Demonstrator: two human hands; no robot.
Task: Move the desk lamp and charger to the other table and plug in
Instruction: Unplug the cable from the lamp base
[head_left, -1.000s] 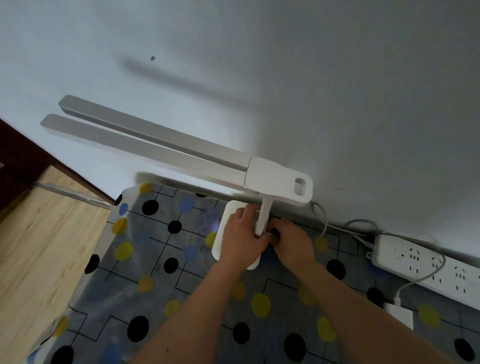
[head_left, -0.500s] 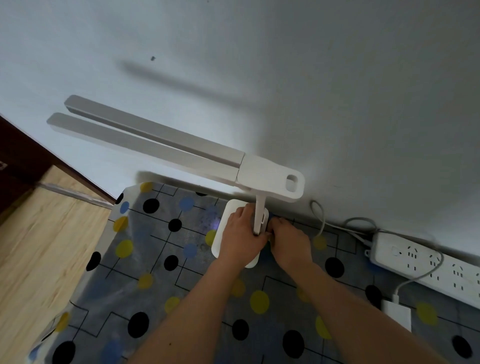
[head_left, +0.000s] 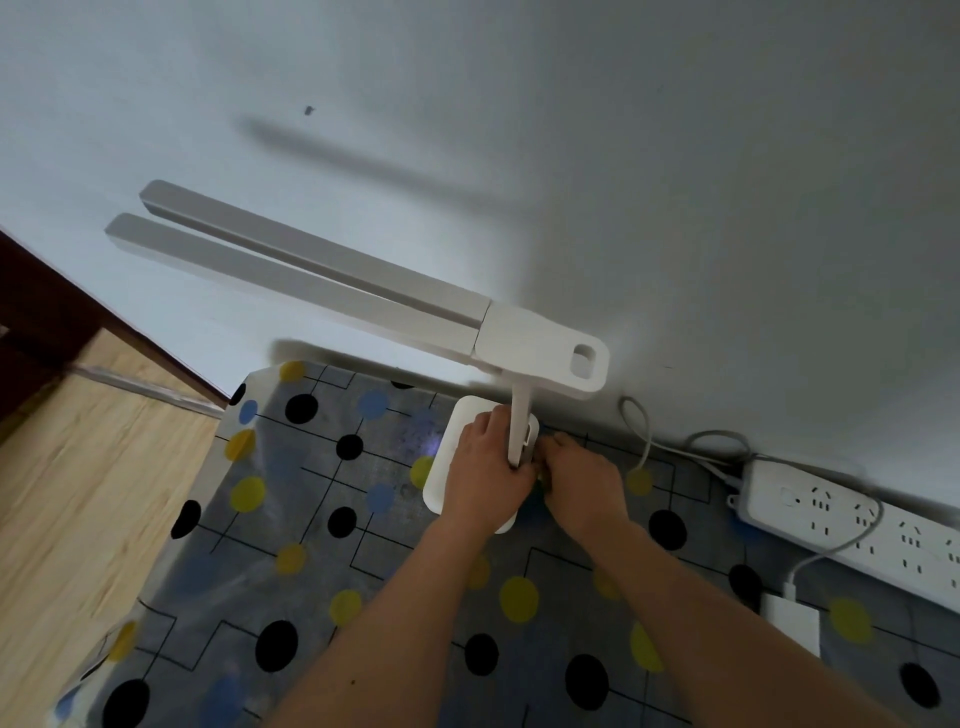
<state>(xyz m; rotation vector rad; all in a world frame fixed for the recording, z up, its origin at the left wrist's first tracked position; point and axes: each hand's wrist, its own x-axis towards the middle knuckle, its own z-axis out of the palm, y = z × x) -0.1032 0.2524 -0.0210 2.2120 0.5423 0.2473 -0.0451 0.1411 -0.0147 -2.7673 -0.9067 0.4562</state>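
Note:
The white desk lamp (head_left: 540, 348) stands on the dotted tablecloth by the wall, its two long bars pointing up and left. My left hand (head_left: 483, 473) lies over the lamp base (head_left: 457, 415), fingers bent, thumb against the stem. At the foot of the stem my right hand (head_left: 582, 483) pinches with curled fingers. A grey cable (head_left: 641, 431) leads to that hand, but its end is hidden. The white charger (head_left: 792, 623) lies at the right, its cord running up to the power strip (head_left: 831, 525).
The power strip lies along the wall at the right with cables looped beside it. The table's left edge (head_left: 208, 493) drops to a wooden floor. Dark wooden furniture (head_left: 47, 322) stands at the far left by the wall.
Both hands stay at the foot of the lamp stem. The lamp head has shifted slightly left in view.

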